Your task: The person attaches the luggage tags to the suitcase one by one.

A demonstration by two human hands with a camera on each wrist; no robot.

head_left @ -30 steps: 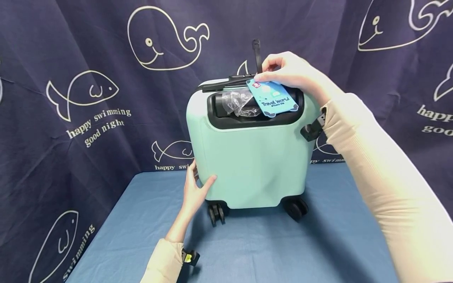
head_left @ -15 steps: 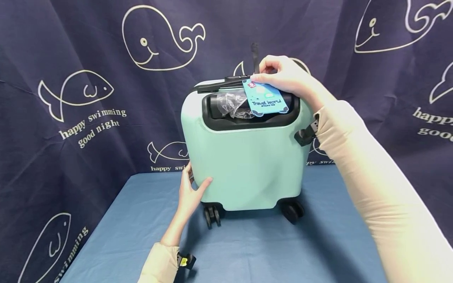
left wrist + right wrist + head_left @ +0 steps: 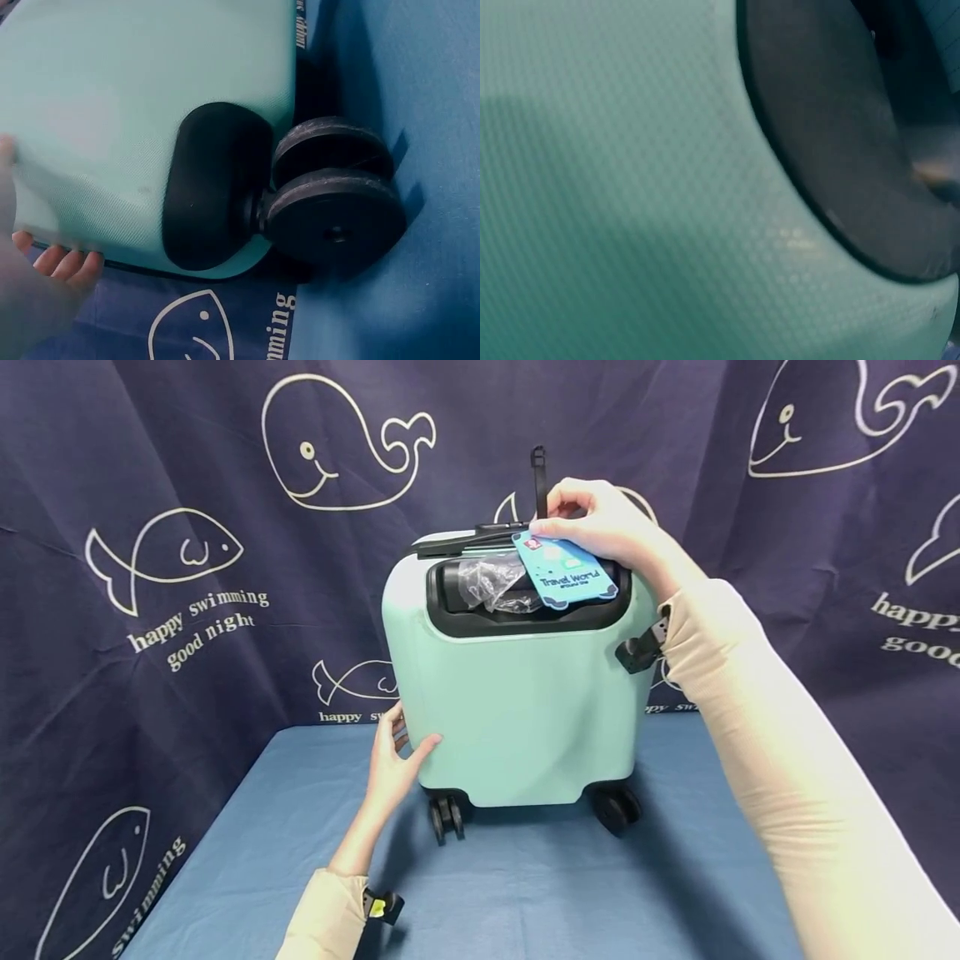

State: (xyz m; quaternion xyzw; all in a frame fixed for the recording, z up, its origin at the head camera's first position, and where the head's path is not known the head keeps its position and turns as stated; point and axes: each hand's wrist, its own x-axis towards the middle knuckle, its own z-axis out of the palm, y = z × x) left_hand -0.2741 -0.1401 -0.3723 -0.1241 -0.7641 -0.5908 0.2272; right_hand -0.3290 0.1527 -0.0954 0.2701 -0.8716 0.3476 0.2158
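A mint-green suitcase point(image 3: 517, 710) stands upright on black caster wheels point(image 3: 617, 808). At its top, my right hand point(image 3: 603, 522) pinches the upper end of a blue luggage tag point(image 3: 568, 572) printed "Travel World". From beside those fingertips a black strap point(image 3: 539, 477) with a small buckle sticks straight up. The tag lies slanted across the black recessed handle point(image 3: 457, 585), which is partly wrapped in clear plastic film point(image 3: 491, 581). My left hand point(image 3: 393, 768) grips the suitcase's lower left edge, thumb on the front, fingers point(image 3: 67, 264) round the side, just above a double wheel point(image 3: 337, 225).
A blue cloth point(image 3: 517, 893) covers the table beneath the suitcase. Close behind hangs a dark navy curtain point(image 3: 225, 460) with whale and fish drawings. A black zipper pull and strap point(image 3: 457, 543) lie along the suitcase's top edge.
The suitcase and both hands have shifted slightly left in view. The tag has swung left and then back to the right, and the upright strap shows more sharply now.
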